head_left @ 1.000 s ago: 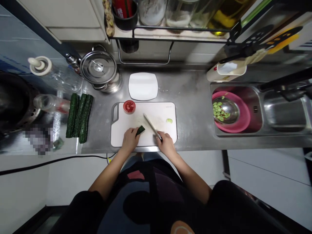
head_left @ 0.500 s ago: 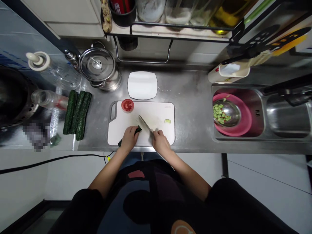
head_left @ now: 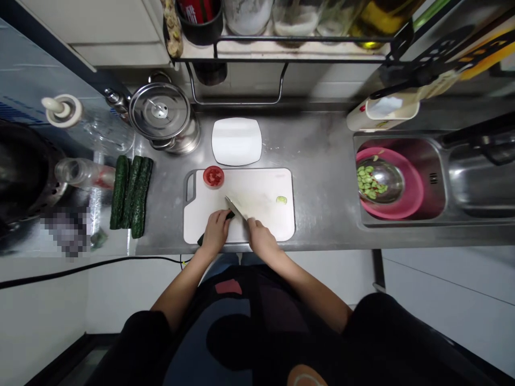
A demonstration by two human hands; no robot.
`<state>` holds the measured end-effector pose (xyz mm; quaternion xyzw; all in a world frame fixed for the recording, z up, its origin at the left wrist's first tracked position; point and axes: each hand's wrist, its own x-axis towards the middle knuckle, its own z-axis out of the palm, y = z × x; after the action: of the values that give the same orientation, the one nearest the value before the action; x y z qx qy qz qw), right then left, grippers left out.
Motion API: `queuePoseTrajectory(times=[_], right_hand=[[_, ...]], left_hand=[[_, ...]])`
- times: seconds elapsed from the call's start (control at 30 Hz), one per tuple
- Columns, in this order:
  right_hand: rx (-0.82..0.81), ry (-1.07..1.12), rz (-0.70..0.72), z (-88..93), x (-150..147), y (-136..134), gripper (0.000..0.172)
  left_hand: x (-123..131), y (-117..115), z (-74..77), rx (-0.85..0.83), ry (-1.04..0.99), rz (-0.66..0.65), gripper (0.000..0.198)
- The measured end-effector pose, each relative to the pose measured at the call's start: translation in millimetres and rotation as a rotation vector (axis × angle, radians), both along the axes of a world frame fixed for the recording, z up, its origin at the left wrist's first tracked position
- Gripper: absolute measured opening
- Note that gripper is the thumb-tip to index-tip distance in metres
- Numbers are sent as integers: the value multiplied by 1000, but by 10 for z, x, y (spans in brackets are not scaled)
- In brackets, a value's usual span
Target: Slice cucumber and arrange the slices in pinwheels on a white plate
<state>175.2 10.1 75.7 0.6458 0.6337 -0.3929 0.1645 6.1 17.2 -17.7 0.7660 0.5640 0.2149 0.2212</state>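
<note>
My left hand [head_left: 216, 231] is closed on a dark green cucumber [head_left: 230, 215] lying on the white cutting board [head_left: 265, 185]. Most of the cucumber is under my fingers, with one end showing at the lower left. My right hand [head_left: 261, 237] grips the handle of a knife [head_left: 236, 208]. Its blade points up and left, beside the cucumber's right end; whether it touches the cucumber I cannot tell. A red tomato half [head_left: 213, 176], cut face up, rests at the board's upper left. Near the right edge lies a pale green slice [head_left: 281, 200].
Whole cucumbers [head_left: 131, 195] lie left of the board. Behind it is a white plate [head_left: 236, 141], with a lidded steel pot [head_left: 161, 110] to the left. In the sink at right, a pink basin [head_left: 414, 185] holds a steel bowl [head_left: 392, 179] of green pieces.
The knife has moved left relative to the board, so its blade is now closer to the cucumber's end. The whole view has shifted slightly. Both hands keep their grips.
</note>
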Motion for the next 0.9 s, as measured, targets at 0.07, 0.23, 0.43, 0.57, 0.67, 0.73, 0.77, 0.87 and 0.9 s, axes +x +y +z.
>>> queuePoseTrajectory(times=[0.07, 0.23, 0.43, 0.57, 0.67, 0.73, 0.77, 0.87, 0.9], right_hand=[[2, 1, -11, -2, -3, 12, 45], [-2, 17, -25, -16, 16, 54, 47], [6, 33, -50, -48, 14, 63, 51], [7, 35, -45, -52, 24, 64, 52], [-5, 27, -38, -61, 36, 61, 51], [-8, 20, -36, -75, 43, 55, 50], [-6, 19, -37, -82, 45, 51, 49], [7, 24, -42, -82, 52, 28, 49], [10, 27, -42, -71, 54, 16, 50]], left_hand=[[-10, 10, -13, 6, -24, -21, 27], [-26, 44, 16, -37, -51, -72, 27], [-50, 64, 27, -63, 5, -23, 29], [-63, 74, 22, -55, 13, -9, 30], [-59, 65, 37, -77, -12, -28, 29], [-50, 50, 44, -91, -17, -33, 28], [-43, 42, 45, -93, -16, -30, 28], [-22, 19, 31, -67, -14, -5, 26], [-16, 14, 23, -55, -16, 1, 25]])
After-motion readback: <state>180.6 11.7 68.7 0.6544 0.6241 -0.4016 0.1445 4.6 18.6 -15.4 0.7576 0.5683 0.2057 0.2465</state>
